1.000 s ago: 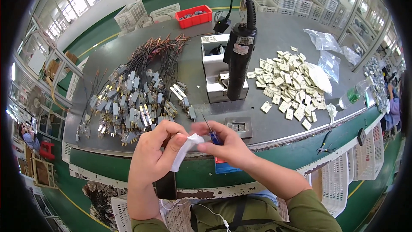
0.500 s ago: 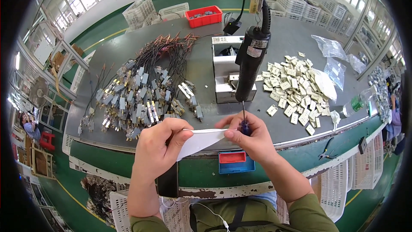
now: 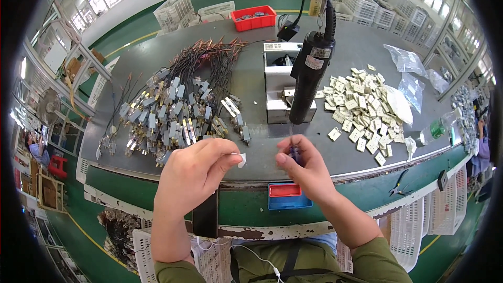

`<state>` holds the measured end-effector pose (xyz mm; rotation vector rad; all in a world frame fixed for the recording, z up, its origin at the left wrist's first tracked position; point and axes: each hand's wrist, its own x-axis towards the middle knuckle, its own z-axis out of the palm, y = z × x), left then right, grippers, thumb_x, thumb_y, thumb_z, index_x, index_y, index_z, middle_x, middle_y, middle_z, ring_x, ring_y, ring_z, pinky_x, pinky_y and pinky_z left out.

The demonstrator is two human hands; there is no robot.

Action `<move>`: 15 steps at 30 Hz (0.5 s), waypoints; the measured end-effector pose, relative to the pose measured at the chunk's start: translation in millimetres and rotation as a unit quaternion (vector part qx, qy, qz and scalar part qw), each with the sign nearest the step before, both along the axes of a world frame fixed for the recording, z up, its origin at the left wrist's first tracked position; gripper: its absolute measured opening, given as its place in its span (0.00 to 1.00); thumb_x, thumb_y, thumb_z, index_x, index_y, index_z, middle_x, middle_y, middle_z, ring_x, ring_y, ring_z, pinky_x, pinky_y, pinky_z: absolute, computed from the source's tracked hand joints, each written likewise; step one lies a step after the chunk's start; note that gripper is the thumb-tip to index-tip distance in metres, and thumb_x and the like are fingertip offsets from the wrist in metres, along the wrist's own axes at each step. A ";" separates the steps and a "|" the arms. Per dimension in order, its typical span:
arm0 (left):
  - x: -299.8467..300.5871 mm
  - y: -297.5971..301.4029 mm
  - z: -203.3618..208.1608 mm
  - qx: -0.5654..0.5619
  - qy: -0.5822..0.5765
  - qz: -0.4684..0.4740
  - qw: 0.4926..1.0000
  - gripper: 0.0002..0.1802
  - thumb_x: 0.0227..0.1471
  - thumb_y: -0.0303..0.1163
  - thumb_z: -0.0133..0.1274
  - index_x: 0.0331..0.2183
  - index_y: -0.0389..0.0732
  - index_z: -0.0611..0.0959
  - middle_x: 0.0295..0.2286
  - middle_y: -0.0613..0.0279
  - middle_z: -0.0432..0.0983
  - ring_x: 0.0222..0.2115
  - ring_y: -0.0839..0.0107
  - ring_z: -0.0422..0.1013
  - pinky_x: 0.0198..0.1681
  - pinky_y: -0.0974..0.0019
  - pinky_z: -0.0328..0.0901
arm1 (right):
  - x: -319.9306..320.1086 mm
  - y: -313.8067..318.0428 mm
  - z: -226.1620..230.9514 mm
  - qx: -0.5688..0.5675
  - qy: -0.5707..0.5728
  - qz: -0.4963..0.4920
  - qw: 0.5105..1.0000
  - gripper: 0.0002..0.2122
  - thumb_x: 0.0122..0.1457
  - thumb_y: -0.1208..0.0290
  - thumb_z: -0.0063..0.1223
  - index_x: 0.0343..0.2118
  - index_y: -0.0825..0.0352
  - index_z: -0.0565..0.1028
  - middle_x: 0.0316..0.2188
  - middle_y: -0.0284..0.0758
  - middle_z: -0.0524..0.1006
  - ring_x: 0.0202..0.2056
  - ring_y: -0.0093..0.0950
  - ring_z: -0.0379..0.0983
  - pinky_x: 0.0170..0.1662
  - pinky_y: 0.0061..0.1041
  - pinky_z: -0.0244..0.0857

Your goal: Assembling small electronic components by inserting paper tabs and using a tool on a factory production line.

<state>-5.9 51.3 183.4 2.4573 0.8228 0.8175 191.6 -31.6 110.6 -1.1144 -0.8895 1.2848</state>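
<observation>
My left hand [image 3: 195, 170] is closed, pinching a thin white sheet [image 3: 241, 160] between thumb and fingers; only a small end of it shows. To its right, my right hand [image 3: 308, 167] is curled around a small screwdriver [image 3: 295, 153] with a dark purple handle, partly covered by the fingers. A thin shaft points up from it. Just above that hand hangs a black electric screwdriver [image 3: 309, 81], apart from the fingers. Behind the left hand lies a heap of grey parts with black wires [image 3: 173, 112].
A metal-and-white fixture [image 3: 277, 86] stands behind the hanging driver. Cream-coloured blocks [image 3: 361, 107] are heaped at right, beside plastic bags [image 3: 403, 58]. A blue tray [image 3: 290, 203], a black phone [image 3: 205, 219] and pliers [image 3: 400, 184] lie along the near edge. A red bin [image 3: 254, 25] sits far back.
The white sheet, stretched between both hands before, is now only in my left hand, mostly hidden. My hands have moved apart. The view has shifted slightly.
</observation>
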 end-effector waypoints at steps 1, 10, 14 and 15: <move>-0.9 0.7 0.4 0.004 0.018 0.000 1.000 0.07 0.49 0.33 0.56 0.29 0.43 0.77 0.24 0.61 0.76 0.20 0.62 0.72 0.21 0.64 0.65 | -1.2 -5.1 -0.6 0.028 -0.020 -0.021 0.999 0.07 0.60 0.70 0.49 0.38 0.66 0.68 0.25 0.28 0.70 0.20 0.12 0.60 0.22 0.12 0.53; 7.7 10.5 3.1 0.018 0.033 -0.011 0.999 0.06 0.50 0.30 0.55 0.30 0.39 0.77 0.18 0.59 0.71 0.15 0.69 0.66 0.19 0.70 0.60 | -25.9 -22.0 17.4 -0.009 -0.054 0.294 0.954 0.16 0.66 0.65 0.31 0.52 0.66 0.64 0.24 0.29 0.71 0.18 0.14 0.61 0.22 0.15 0.56; 7.3 9.9 3.1 0.019 0.032 -0.008 0.999 0.06 0.51 0.31 0.55 0.30 0.39 0.77 0.16 0.59 0.70 0.14 0.70 0.65 0.19 0.70 0.60 | -31.1 -17.4 16.2 -0.046 -0.011 0.292 0.955 0.17 0.66 0.63 0.32 0.52 0.65 0.64 0.19 0.27 0.69 0.16 0.14 0.60 0.20 0.17 0.56; 7.2 9.0 4.3 0.019 0.044 -0.002 0.999 0.06 0.50 0.32 0.55 0.30 0.41 0.76 0.17 0.60 0.72 0.16 0.66 0.68 0.18 0.67 0.61 | -32.2 -16.9 15.4 -0.045 -0.012 0.292 0.955 0.17 0.66 0.63 0.32 0.52 0.65 0.64 0.19 0.27 0.69 0.16 0.14 0.60 0.20 0.17 0.56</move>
